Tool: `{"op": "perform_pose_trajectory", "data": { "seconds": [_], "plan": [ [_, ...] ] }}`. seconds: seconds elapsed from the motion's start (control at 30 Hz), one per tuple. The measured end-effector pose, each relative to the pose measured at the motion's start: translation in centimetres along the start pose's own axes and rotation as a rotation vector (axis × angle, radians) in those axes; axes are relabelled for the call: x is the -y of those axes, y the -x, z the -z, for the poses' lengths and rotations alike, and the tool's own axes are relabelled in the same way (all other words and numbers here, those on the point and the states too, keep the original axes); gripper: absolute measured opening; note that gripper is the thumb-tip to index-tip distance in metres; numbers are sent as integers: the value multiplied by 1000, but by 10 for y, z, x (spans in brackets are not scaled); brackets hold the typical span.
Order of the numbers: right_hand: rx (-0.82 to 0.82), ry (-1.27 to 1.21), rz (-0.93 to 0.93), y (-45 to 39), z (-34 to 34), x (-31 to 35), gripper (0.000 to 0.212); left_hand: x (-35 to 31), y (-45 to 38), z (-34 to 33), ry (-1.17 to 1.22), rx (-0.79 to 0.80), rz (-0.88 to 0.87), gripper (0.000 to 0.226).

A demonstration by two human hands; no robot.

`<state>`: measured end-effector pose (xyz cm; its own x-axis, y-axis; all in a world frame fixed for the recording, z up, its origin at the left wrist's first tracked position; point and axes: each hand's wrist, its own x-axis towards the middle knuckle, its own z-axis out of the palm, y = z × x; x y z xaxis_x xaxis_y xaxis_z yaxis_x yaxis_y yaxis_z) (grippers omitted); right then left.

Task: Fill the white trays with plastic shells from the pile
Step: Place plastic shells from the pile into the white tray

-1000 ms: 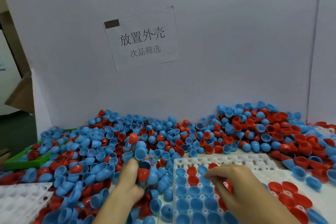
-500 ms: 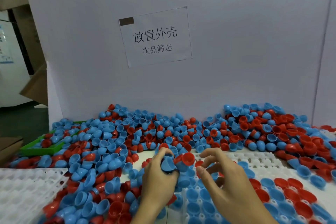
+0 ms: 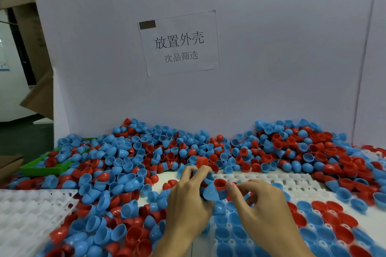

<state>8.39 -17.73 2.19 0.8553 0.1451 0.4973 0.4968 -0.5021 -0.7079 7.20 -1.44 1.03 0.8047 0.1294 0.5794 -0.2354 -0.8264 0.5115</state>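
A big pile of blue and red plastic shells [image 3: 133, 158] covers the table from left to right against the back wall. My left hand [image 3: 188, 200] grips a handful of shells [image 3: 211, 191], blue and red, above the near-left corner of a white tray [image 3: 292, 181]. That tray holds several blue and red shells in its cells. My right hand [image 3: 261, 206] hovers over the tray, its thumb and forefinger pinching at a red shell [image 3: 220, 183] in the left hand's bunch.
A second white tray [image 3: 31, 208] with bare cells lies at the near left. A green bin [image 3: 46, 168] sits half buried at the far left. A white partition with a paper sign [image 3: 179, 44] closes the back; another panel stands at right.
My left hand lifted a handful of shells out of the pile and brought it over the tray's corner. My right hand left the tray cells and rose to meet the handful.
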Motion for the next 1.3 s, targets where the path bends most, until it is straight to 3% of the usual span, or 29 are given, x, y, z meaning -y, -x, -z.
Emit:
{"op": "perform_pose_trajectory", "data": {
  "seconds": [0.07,0.43,0.6,0.83,1.07,1.17,1.3],
  "plan": [
    [-53,26,-37,-1,0,2,39,-2,0,0,-28,21,-12,42],
    [-98,54,-101,-3,1,-1,32,-6,3,-8,-33,19,-57,49],
    [-122,52,-106,-7,-3,1,24,-8,4,-11,-51,-9,-11,41],
    [-91,187,-69,-53,3,12,27,-7,-24,-18,-75,-80,124,39],
    [-276,110,-54,-106,30,15,45,-14,-68,-15,5,-181,150,34],
    [-226,82,-115,-112,52,-8,32,-11,-76,-14,70,-241,141,34],
    [-27,63,-186,-119,82,-39,31,1,-82,-13,139,-224,155,36]
  ]
}}
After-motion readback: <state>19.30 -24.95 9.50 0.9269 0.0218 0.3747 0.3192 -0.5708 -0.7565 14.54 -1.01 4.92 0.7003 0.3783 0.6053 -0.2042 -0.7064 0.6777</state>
